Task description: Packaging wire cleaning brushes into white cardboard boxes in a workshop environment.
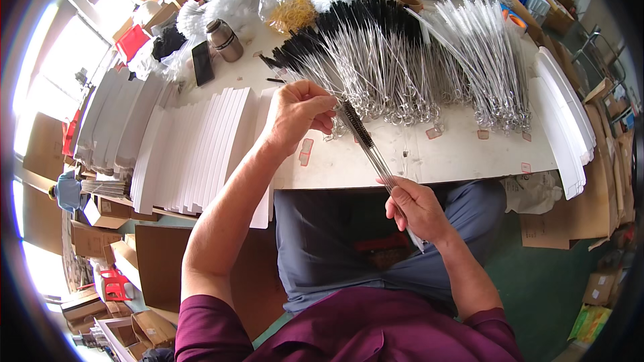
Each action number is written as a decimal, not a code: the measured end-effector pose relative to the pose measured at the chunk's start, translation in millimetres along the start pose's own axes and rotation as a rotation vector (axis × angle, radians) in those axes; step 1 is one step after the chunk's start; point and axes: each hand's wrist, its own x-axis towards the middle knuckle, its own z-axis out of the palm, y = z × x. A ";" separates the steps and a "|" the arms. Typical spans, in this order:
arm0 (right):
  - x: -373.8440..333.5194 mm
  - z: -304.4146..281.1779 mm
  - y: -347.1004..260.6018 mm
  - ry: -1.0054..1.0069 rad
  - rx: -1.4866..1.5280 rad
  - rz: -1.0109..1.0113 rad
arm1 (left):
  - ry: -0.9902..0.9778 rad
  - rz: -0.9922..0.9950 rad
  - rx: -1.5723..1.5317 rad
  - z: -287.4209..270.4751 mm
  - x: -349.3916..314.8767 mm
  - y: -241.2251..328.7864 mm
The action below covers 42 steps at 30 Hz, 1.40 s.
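Note:
My right hand [417,208] is closed around the wire handles of a few thin wire brushes [367,139], held slanting over the table's front edge and my lap. Their black bristles point up and away toward my left hand [302,110]. That hand is closed in a pinch beside the bristle tips; what its fingers hold, if anything, is too small to make out. Just beyond lies a big pile of black-bristled wire brushes [376,60], their looped wire ends facing me. To its right is a heap of white-bristled wire brushes [488,60].
Rows of long white cartons [201,147] cover the table's left side. More white cartons [567,127] lie along the right edge. A metal flask [225,41] and a dark phone [202,64] are at the back left. Behind the brushes sits a plastic bag of yellow pieces [292,13].

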 end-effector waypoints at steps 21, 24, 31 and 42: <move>-4.3 -3.2 12.7 0.093 0.008 0.055 | 0.018 0.968 1.093 22.1 -64.9 -24.5; -7.5 -8.4 15.6 0.075 0.014 0.068 | 0.191 0.755 1.131 0.4 -76.8 -30.6; -7.7 -10.3 8.9 0.087 -0.045 0.072 | 0.409 -0.121 1.540 -50.7 -88.3 -42.8; -11.9 -4.9 10.9 0.057 -0.050 0.086 | 0.369 -0.400 0.827 -91.5 -98.4 -61.2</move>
